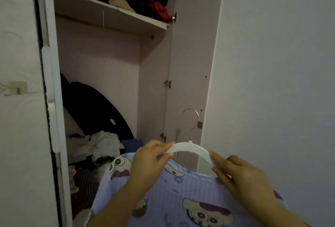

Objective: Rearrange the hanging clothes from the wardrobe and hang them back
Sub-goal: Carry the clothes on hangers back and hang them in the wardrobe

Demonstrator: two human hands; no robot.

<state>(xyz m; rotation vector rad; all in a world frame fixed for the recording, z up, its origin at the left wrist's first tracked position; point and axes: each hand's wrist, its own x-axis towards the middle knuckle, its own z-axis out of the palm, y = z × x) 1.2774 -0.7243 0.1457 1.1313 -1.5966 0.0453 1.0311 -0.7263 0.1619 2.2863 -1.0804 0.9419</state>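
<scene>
A white plastic hanger (190, 147) with a metal hook sits in front of the open wardrobe, low in the view. A light purple striped garment (181, 196) with cartoon prints hangs from it. My left hand (150, 161) pinches the hanger's left arm at the garment's collar. On the right arm of the hanger, my right hand (239, 177) pinches it where the cloth's shoulder begins. The hook points up toward the wardrobe's inner side panel.
The wardrobe's hanging space (101, 63) stands open above a heap of clothes (97, 147) on its floor. A shelf (112, 11) overhead carries piled dark and red clothes. A white door edge (50, 99) is at left, a plain wall (281, 81) at right.
</scene>
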